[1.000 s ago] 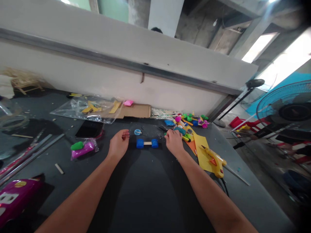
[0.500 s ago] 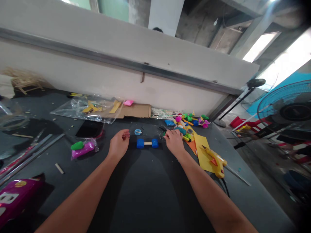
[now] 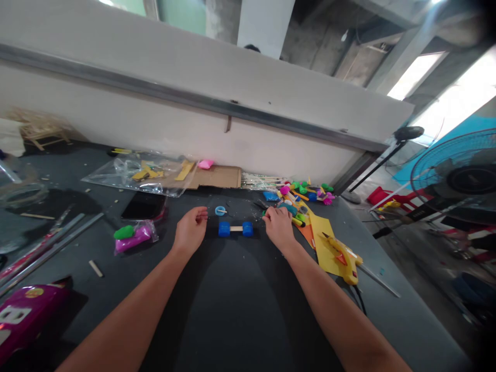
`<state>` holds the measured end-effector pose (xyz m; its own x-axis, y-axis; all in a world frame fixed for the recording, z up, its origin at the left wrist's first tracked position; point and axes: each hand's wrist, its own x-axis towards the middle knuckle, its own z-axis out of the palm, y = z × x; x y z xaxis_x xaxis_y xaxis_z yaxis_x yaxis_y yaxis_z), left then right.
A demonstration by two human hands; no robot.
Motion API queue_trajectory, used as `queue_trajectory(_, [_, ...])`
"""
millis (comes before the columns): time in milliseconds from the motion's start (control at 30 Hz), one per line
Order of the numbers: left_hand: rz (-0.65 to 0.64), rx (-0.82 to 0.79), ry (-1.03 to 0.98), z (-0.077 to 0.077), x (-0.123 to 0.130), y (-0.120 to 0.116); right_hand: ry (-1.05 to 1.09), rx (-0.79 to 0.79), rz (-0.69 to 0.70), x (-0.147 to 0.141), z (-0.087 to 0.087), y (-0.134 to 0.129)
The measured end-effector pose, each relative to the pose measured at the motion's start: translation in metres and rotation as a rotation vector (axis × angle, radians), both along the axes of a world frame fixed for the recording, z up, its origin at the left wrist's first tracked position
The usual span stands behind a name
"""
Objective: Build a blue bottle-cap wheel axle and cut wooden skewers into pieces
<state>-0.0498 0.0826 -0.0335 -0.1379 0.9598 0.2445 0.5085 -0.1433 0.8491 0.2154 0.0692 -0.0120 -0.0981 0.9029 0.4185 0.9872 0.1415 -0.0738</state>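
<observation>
The left hand (image 3: 189,230) was loosely curled and empty; whether the right hand (image 3: 278,227) gripped anything could not be told, beside a heap of bright craft pieces (image 3: 300,199). Between them, two blue plastic wheels on a wooden stick (image 3: 235,229) lay on the dark grey table (image 3: 232,310), a small light-blue ring (image 3: 220,210) just beyond.

blue plastic wheels (image 3: 223,229), smooth wooden stick (image 3: 236,228)
</observation>
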Motion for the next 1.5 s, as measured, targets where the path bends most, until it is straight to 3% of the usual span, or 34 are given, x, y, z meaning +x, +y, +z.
queue_trajectory(433, [-0.014, 0.055, 0.090, 0.003, 0.002, -0.003, -0.015, -0.032, -0.024, -0.001, 0.000, 0.001])
queue_trajectory(767, [-0.131, 0.174, 0.235, 0.009, 0.005, -0.012, 0.103, 0.042, 0.205, 0.001, 0.000, 0.000])
queue_trajectory(900, [-0.147, 0.173, 0.257, 0.011, 0.005, -0.013, 0.106, 0.104, 0.254, -0.002, 0.006, -0.006])
queue_trajectory(1100, [-0.153, 0.172, 0.253, 0.012, 0.006, -0.015, 0.070, 0.074, 0.281, -0.007, 0.006, -0.009])
queue_trajectory(1200, [-0.156, 0.179, 0.245, 0.012, 0.006, -0.015, 0.048, 0.022, 0.287, -0.005, 0.009, -0.009])
queue_trajectory(1400, [-0.159, 0.179, 0.212, 0.010, 0.004, -0.013, 0.024, -0.342, 0.504, 0.009, 0.029, -0.009])
queue_trajectory(1500, [-0.155, 0.171, 0.204, 0.009, 0.004, -0.013, -0.060, -0.397, 0.513, 0.013, 0.034, -0.009])
